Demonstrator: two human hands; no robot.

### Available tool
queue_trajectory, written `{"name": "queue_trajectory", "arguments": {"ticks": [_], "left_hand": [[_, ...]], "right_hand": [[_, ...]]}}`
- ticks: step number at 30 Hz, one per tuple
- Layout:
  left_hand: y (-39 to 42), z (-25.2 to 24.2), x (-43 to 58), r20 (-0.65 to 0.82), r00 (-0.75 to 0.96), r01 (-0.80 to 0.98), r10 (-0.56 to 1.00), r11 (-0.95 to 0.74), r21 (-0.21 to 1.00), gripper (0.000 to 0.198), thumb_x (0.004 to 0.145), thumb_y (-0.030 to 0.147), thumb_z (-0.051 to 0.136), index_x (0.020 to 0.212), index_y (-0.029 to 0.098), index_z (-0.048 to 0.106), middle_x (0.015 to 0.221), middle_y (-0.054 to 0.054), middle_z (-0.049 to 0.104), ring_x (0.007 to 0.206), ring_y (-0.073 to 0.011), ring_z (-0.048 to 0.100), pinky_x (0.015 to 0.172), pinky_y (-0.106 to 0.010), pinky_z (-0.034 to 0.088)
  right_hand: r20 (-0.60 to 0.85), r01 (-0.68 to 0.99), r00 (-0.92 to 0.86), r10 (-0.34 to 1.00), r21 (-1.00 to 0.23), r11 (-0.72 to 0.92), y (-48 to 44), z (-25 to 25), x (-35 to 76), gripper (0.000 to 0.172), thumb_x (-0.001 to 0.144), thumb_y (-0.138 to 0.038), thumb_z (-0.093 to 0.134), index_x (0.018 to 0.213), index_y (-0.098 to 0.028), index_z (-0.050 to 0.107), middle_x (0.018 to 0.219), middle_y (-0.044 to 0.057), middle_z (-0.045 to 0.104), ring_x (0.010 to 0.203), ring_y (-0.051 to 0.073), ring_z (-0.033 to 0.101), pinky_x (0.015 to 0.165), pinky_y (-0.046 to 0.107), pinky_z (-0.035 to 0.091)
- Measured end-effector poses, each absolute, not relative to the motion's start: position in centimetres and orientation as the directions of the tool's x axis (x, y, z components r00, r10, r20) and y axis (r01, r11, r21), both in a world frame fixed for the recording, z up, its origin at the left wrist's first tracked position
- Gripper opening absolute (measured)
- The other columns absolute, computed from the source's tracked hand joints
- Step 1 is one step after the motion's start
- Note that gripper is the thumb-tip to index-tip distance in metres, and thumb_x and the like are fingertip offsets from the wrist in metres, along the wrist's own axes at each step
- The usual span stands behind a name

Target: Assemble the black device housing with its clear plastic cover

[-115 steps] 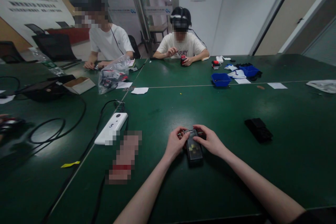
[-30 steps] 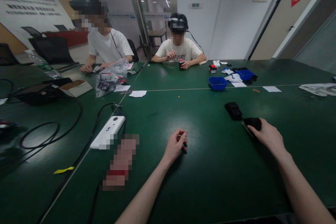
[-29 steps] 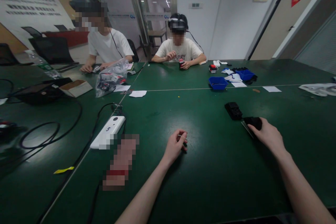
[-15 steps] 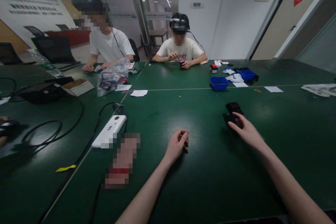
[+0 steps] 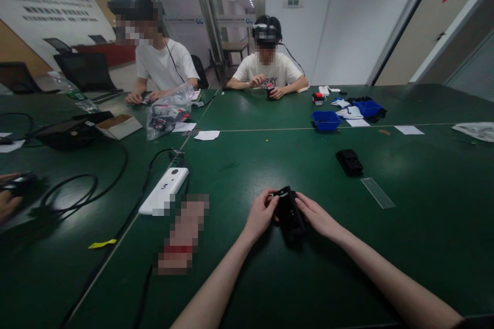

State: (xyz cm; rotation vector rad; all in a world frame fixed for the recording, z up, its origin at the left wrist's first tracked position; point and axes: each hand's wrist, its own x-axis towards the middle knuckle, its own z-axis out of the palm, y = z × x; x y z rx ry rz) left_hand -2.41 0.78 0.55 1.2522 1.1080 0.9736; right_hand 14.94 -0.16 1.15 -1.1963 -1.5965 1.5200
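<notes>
head view. a large green table fills an office room with glass doors and white walls behind it. two other people sit at the far side, each with small parts in their own hands. between them and the wearer lie a blue tray, a clear plastic bag, an open cardboard box, black cables and a white box marked 5.

work position. a black case rests on the table near the wearer, held between both hands. the left hand is closed narrow, fingers curled onto the upper left corner of the case. the right hand lies along its right side, fingers pressed to the edge. whether the left fingers also pinch a small part cannot be told.

status, as a judgement. handling of the case is under way at its top end, and nothing shows it as finished. a second black block and a clear strip lie well apart to the right, untouched and not joined to the case. how much remains on the case itself cannot be read, because the hands cover its upper end.
</notes>
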Motion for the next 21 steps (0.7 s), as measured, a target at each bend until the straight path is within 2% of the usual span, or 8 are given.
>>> {"name": "queue_trajectory", "arguments": {"ticks": [4,7,11,15,18,21], "left_hand": [[0.9,0.3,-2.6,-0.075,0.191,0.085,0.979,0.059,0.995,0.025,0.077,0.035,0.053,0.091,0.014,0.054,0.056,0.005,0.049,0.046,-0.0076,0.046,0.042,-0.018,0.041],[1.1,0.2,-2.8,-0.053,0.172,0.150,0.984,0.027,0.988,0.022,0.077,0.033,0.053,0.086,0.013,0.057,0.055,0.004,0.049,0.048,-0.0077,0.045,0.044,-0.017,0.036],[1.2,0.2,-2.8,-0.072,0.146,0.170,0.987,0.047,0.984,0.024,0.076,0.035,0.055,0.085,0.013,0.058,0.053,0.005,0.049,0.045,-0.0075,0.044,0.043,-0.017,0.034],[1.0,0.4,-2.8,-0.116,0.146,0.154,0.982,0.094,0.984,0.027,0.075,0.039,0.056,0.086,0.014,0.056,0.054,0.005,0.051,0.041,-0.0084,0.048,0.041,-0.019,0.038],[1.0,0.6,-2.8,-0.123,0.147,0.162,0.981,0.099,0.982,0.027,0.075,0.039,0.056,0.087,0.015,0.056,0.055,0.005,0.053,0.041,-0.0089,0.049,0.040,-0.020,0.040],[1.0,0.6,-2.8,-0.118,0.153,0.163,0.981,0.093,0.982,0.027,0.076,0.039,0.055,0.087,0.015,0.055,0.055,0.005,0.053,0.041,-0.0087,0.050,0.039,-0.019,0.040]], "right_hand": [[-0.249,0.217,-0.441,0.862,-0.962,-0.167,0.0,0.6,15.7,0.054,0.082,-0.054,0.042,0.120,-0.017,0.048,0.073,0.002,0.061,0.055,0.013,0.059,0.049,0.026,0.048],[-0.264,0.236,-0.428,0.864,-0.956,-0.175,0.2,0.6,16.5,0.052,0.081,-0.050,0.046,0.119,-0.015,0.048,0.077,0.005,0.064,0.055,0.012,0.061,0.045,0.024,0.048],[-0.205,0.323,-0.322,0.925,-0.941,-0.096,1.0,1.7,18.4,0.043,0.081,-0.044,0.049,0.111,-0.014,0.054,0.079,0.007,0.066,0.056,0.012,0.060,0.045,0.024,0.047],[-0.090,0.438,-0.095,0.991,-0.898,-0.039,2.3,3.1,22.2,0.036,0.080,-0.043,0.048,0.102,-0.016,0.059,0.079,0.007,0.067,0.064,0.016,0.061,0.050,0.026,0.048],[0.030,0.632,0.155,0.987,-0.771,-0.076,3.2,3.5,25.9,0.033,0.080,-0.043,0.047,0.096,-0.017,0.062,0.081,0.008,0.067,0.072,0.020,0.063,0.060,0.031,0.050],[0.143,0.834,0.342,0.929,-0.502,-0.229,3.7,3.3,29.0,0.032,0.081,-0.038,0.045,0.098,-0.016,0.062,0.092,0.010,0.067,0.085,0.025,0.062,0.071,0.038,0.049]]}}
